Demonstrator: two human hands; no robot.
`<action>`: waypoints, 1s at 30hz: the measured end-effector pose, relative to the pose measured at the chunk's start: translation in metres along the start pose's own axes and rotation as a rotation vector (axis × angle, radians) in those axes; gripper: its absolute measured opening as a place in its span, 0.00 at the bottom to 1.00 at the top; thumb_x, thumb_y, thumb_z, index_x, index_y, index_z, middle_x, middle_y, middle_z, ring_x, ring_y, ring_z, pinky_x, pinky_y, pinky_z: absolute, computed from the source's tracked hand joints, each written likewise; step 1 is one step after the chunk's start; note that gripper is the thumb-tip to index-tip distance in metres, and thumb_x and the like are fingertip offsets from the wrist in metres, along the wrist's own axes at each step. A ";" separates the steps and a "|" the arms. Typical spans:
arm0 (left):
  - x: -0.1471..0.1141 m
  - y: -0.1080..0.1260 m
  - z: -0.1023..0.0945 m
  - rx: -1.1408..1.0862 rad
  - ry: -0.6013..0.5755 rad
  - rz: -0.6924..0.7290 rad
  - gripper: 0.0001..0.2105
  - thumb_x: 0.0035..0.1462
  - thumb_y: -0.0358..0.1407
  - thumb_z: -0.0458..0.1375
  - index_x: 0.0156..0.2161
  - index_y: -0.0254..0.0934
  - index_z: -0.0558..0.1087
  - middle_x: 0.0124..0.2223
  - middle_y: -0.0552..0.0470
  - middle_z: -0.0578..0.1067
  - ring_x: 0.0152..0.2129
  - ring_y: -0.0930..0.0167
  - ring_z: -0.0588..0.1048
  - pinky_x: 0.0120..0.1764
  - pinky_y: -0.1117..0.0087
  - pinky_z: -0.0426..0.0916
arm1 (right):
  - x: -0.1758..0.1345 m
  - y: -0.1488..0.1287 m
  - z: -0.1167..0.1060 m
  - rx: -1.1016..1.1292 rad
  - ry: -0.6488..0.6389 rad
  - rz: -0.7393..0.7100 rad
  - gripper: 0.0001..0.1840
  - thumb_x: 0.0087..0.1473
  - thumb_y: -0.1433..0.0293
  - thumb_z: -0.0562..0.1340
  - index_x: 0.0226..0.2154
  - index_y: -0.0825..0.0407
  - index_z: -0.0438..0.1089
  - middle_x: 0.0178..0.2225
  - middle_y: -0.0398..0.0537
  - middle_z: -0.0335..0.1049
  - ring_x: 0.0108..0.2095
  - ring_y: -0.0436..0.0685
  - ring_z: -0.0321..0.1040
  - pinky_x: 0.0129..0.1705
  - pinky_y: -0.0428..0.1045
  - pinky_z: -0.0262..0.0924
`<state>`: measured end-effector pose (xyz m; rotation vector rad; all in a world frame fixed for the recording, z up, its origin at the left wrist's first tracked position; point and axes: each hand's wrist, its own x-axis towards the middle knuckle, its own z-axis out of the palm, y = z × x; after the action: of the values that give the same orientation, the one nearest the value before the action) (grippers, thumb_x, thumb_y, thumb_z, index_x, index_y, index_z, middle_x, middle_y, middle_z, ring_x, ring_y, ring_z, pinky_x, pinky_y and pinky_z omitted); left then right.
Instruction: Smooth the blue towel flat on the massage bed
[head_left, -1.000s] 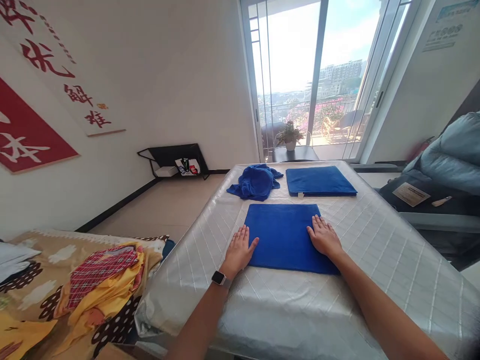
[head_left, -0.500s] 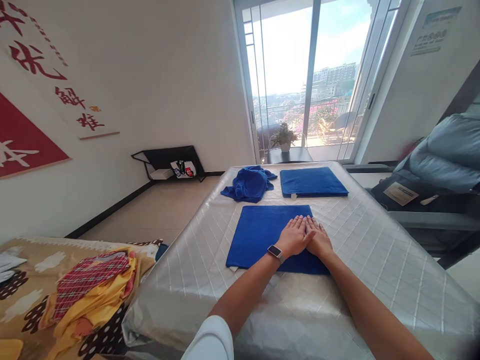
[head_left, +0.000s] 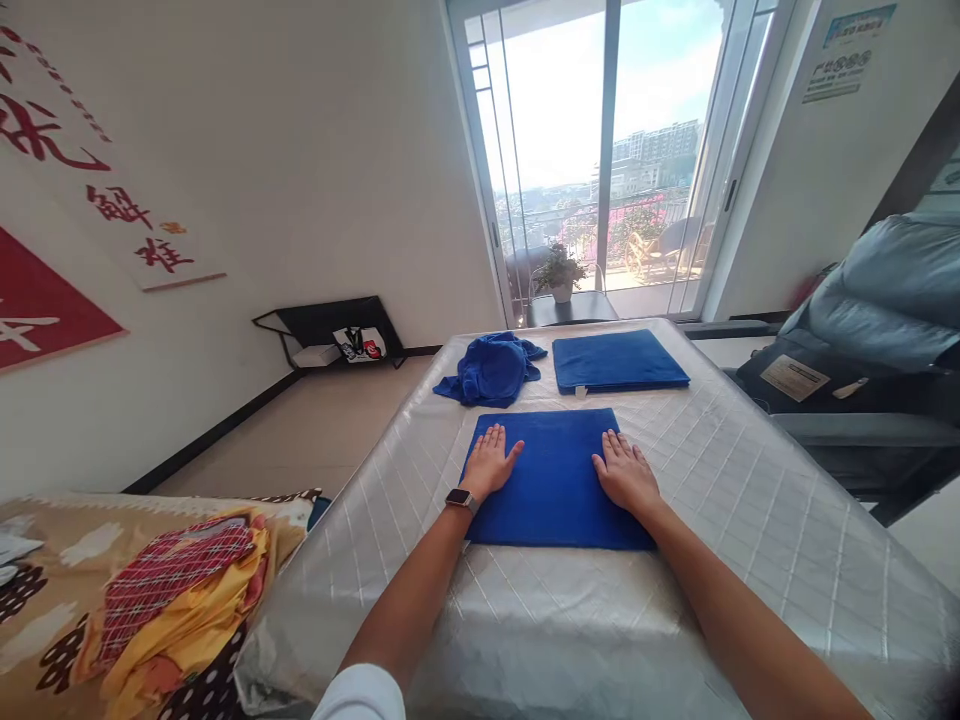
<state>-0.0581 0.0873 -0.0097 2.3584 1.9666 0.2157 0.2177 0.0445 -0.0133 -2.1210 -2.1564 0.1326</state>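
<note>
A blue cloth [head_left: 559, 485], folded into a flat rectangle, lies on the silvery quilted mattress [head_left: 375, 560] in front of me. On its left edge rests my left hand [head_left: 491, 460], flat with the thumb spread and a watch [head_left: 460, 498] at the wrist. My right hand [head_left: 627, 470] lies flat on the cloth's right edge, fingers stretched out. Farther back, a second folded blue cloth [head_left: 621, 362] lies flat with a small white tag at its front edge. Left of that sits a crumpled blue cloth [head_left: 493, 370] in a loose heap.
At lower left, a patterned bed cover [head_left: 71, 555] carries red plaid and yellow fabric [head_left: 187, 600]. A grey recliner [head_left: 885, 300] stands to the right. Beyond the mattress, a potted plant [head_left: 560, 275] stands before a glass door [head_left: 540, 120]. A black rack [head_left: 322, 330] is by the wall.
My left hand has slid left from beside my right hand to the cloth's left edge. The right hand has stayed near the right edge. The view has shifted slightly.
</note>
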 end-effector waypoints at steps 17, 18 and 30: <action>-0.007 -0.030 0.000 -0.006 0.057 -0.075 0.41 0.67 0.58 0.30 0.68 0.22 0.52 0.70 0.32 0.52 0.68 0.58 0.52 0.66 0.58 0.49 | 0.013 -0.003 -0.012 -0.149 0.009 -0.034 0.35 0.65 0.61 0.42 0.68 0.61 0.53 0.70 0.57 0.44 0.71 0.63 0.36 0.69 0.65 0.26; -0.007 -0.030 0.000 0.000 0.054 -0.076 0.41 0.67 0.58 0.31 0.68 0.22 0.52 0.70 0.31 0.52 0.67 0.57 0.52 0.65 0.58 0.49 | 0.019 -0.003 -0.016 -0.143 0.010 -0.046 0.35 0.65 0.61 0.42 0.68 0.61 0.53 0.70 0.56 0.45 0.71 0.63 0.36 0.69 0.65 0.27; -0.007 -0.031 0.000 0.009 0.053 -0.052 0.39 0.67 0.57 0.32 0.70 0.28 0.52 0.71 0.34 0.51 0.67 0.55 0.52 0.65 0.54 0.50 | 0.073 0.020 0.003 0.010 0.018 -0.053 0.37 0.66 0.57 0.39 0.70 0.60 0.45 0.72 0.53 0.40 0.71 0.57 0.35 0.70 0.56 0.35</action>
<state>-0.0895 0.0860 -0.0144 2.3266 2.0538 0.2696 0.2362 0.1183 -0.0172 -2.0497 -2.1948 0.1195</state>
